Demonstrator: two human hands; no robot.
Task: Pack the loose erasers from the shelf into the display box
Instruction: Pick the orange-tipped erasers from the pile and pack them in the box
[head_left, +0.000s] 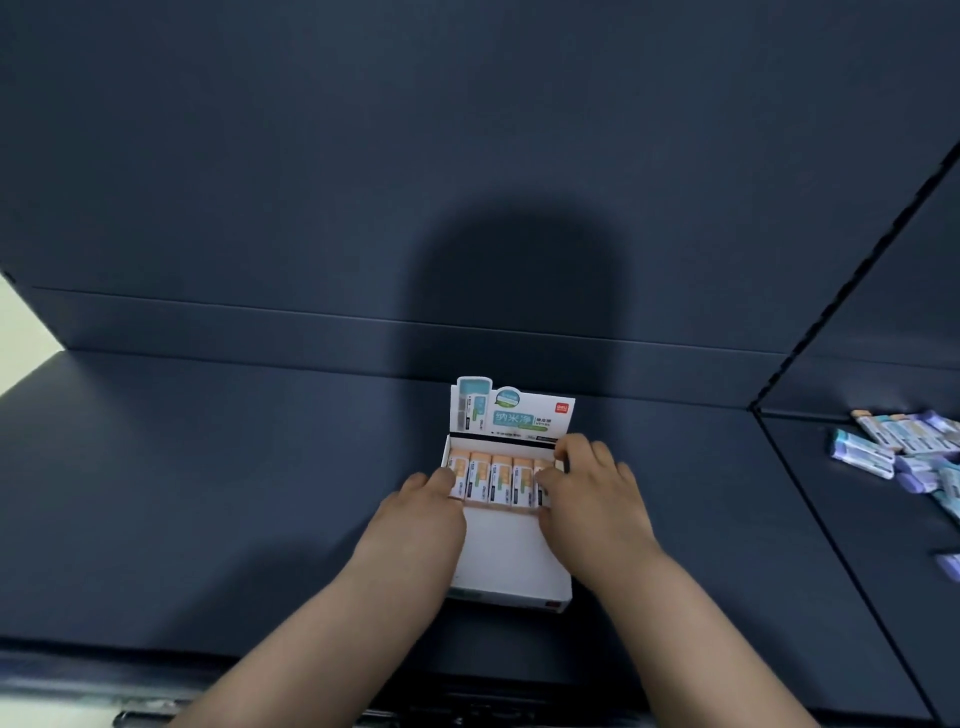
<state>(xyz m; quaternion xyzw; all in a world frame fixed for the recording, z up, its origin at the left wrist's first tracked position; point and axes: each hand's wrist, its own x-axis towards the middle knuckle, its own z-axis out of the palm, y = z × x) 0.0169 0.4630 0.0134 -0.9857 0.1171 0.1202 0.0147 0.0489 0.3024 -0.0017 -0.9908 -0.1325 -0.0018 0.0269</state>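
A white display box (511, 564) lies on the dark shelf, its printed lid flap (514, 413) standing up at the back. A row of several orange-and-white erasers (491, 478) fills the box's far end; the near half of the box is bare. My left hand (423, 506) rests on the box's left wall with fingertips on the leftmost eraser. My right hand (592, 488) covers the row's right end, fingers curled over the rightmost eraser. A pile of loose blue and purple erasers (906, 449) lies far right on the neighbouring shelf section.
The dark blue shelf (234, 493) stretches wide to the left of the box. Its back panel (363, 156) rises behind. A divider seam (810, 499) separates the right section. One more loose eraser (949, 565) sits at the right edge.
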